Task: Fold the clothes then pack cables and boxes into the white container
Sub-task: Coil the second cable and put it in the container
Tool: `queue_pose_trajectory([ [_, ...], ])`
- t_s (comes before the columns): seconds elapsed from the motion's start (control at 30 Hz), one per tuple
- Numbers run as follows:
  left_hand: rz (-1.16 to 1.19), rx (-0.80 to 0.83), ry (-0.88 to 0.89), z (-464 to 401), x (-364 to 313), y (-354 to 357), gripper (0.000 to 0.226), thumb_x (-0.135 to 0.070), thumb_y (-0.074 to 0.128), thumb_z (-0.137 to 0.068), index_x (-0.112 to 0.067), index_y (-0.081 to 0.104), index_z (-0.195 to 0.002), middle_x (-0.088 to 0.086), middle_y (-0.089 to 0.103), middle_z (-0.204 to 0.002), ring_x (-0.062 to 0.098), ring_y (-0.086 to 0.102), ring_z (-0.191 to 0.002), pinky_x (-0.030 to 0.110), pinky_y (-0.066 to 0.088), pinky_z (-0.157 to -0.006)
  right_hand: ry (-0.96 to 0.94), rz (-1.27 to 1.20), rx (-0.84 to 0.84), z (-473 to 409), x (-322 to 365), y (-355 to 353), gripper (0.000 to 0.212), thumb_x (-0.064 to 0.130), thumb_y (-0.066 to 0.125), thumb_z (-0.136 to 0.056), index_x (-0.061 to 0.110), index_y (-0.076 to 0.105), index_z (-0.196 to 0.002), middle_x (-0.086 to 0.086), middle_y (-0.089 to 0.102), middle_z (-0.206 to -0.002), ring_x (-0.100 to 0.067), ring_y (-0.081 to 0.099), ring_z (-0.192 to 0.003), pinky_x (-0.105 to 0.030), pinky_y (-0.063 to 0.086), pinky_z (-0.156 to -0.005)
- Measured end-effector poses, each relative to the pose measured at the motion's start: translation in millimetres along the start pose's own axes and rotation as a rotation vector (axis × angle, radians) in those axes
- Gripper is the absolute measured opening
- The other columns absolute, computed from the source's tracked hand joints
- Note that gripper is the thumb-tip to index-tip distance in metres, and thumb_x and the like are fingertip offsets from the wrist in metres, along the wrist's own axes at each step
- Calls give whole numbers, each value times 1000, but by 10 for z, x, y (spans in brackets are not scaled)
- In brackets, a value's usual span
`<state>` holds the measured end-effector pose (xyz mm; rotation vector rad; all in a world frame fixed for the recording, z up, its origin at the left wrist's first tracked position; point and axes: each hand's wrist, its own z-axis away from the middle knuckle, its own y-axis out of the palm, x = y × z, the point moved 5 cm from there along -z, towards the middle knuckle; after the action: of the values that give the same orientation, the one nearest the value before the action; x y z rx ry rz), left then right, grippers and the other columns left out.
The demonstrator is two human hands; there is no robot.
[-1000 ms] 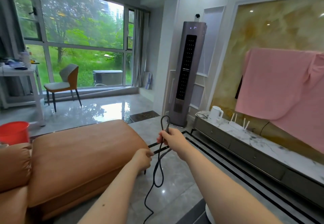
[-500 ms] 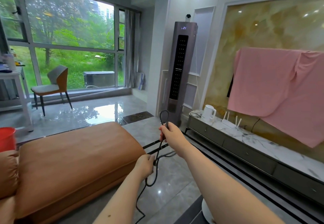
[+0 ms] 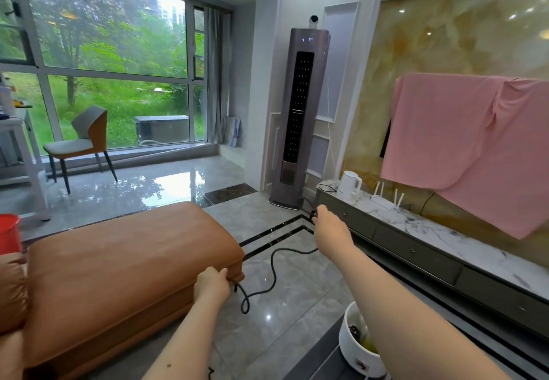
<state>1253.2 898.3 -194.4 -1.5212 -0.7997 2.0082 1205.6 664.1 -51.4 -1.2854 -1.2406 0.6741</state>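
Black cable (image 3: 274, 263) strung between both hands: right hand (image 3: 328, 225) far out, fist closed on one end; left hand (image 3: 212, 286) lower, pinching other end beside orange sofa (image 3: 118, 260). Slack loops below left grip.

Open tiled floor (image 3: 297, 290) between orange sofa (image 3: 124, 266) and TV console (image 3: 445, 249); white bowl (image 3: 353, 347) under right forearm.

A home living room: an orange leather sofa (image 3: 127, 263) fills the lower left, a big window (image 3: 113, 61) onto greenery the upper left, a tower air conditioner (image 3: 300, 118) stands at centre, and a kettle (image 3: 350, 187) sits on the marble-topped counter (image 3: 451, 240) at right.
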Motion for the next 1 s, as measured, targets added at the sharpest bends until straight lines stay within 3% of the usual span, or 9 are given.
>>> queue_pose_trajectory([
  [0.1,-57,16,24,34,-43,30,29,-25,44,-98,-5,61,-109,15,61,-118,31,57,-109,32,42,-78,59,-216,54,-2,24,-4,7,11,36,-100,8,39,-95,-19,56,-112,-36,57,-104,-36,44,-76],
  [0.23,164,202,274,223,-495,255,28,-13,46,-97,-6,60,-120,14,63,-118,25,60,-103,29,48,-88,91,-662,114,108,251,119,26,12,36,-100,13,42,-75,-6,53,-75,-21,56,-66,-13,43,-49],
  [0.4,275,542,288,544,-737,528,38,-23,39,-101,-15,44,-137,3,59,-102,11,55,-81,21,45,-67,100,-855,193,157,417,273,17,16,36,-100,13,47,-88,0,57,-73,-8,59,-61,-17,36,-53],
  [0.6,100,377,376,520,-684,588,28,-18,55,-94,-14,56,-121,-2,48,-84,7,46,-68,17,41,-61,111,-966,186,145,353,246,16,16,36,-99,11,50,-93,-6,64,-85,-6,63,-65,-21,38,-59],
  [0.67,63,315,379,488,-680,580,20,-15,55,-93,-9,61,-111,-4,49,-77,5,45,-65,17,40,-60,99,-956,182,147,320,221,17,15,36,-100,13,49,-88,-2,62,-79,-8,62,-64,-20,39,-58],
  [0.77,-79,251,367,455,-668,510,17,-17,49,-96,-10,60,-108,6,63,-106,16,56,-91,27,45,-82,99,-808,137,128,225,207,15,13,35,-100,9,46,-91,-4,53,-75,-15,54,-61,-12,44,-52],
  [0.83,-180,218,356,430,-644,443,10,-21,43,-99,-18,52,-98,8,63,-112,22,59,-101,32,46,-89,65,-534,117,97,119,239,12,13,35,-100,8,45,-97,-10,52,-85,-23,52,-73,-21,47,-65],
  [0.9,-188,175,372,394,-659,370,9,-18,44,-97,-19,50,-91,7,64,-107,21,59,-94,34,49,-86,24,-239,144,95,22,302,18,11,37,-97,5,49,-109,-16,55,-99,-28,55,-91,-35,46,-83],
  [1.0,-88,106,412,355,-751,251,10,-9,49,-93,-14,58,-88,9,64,-94,19,56,-80,35,52,-79,36,-36,305,146,-84,473,29,8,40,-95,0,51,-120,-18,58,-121,-33,57,-112,-36,46,-89],
])
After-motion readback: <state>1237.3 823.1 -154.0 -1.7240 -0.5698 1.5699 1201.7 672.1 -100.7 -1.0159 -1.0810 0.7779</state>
